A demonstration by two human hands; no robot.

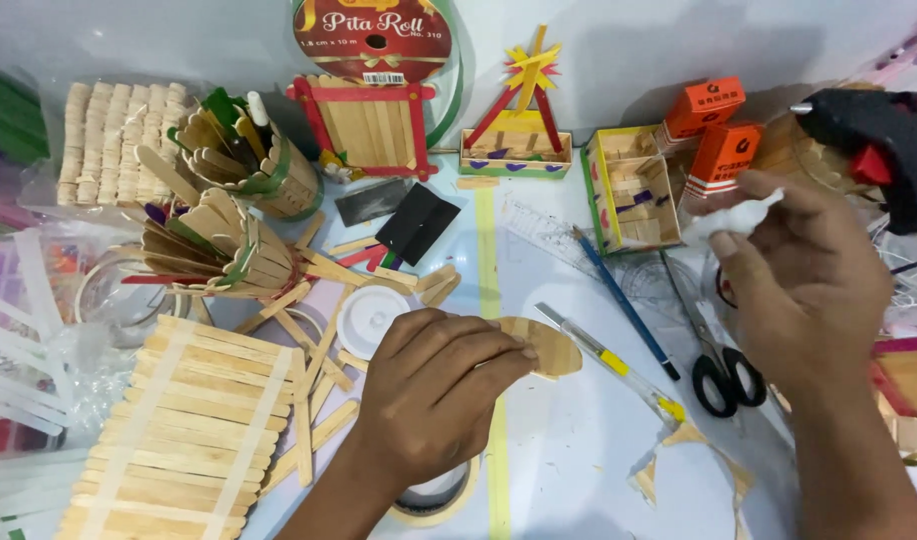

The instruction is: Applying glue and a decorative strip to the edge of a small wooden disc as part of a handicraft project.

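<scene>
Near the worktop's front edge, the left hand (434,385) pinches a small, flat, rounded wooden stick piece (547,345), light, stiff and best held by its edges, while farther back the right hand (804,275) squeezes a soft white wad (737,217).

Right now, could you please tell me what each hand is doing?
Left hand: closed on a flat wooden craft piece.
Right hand: closed on a white wad.
</scene>
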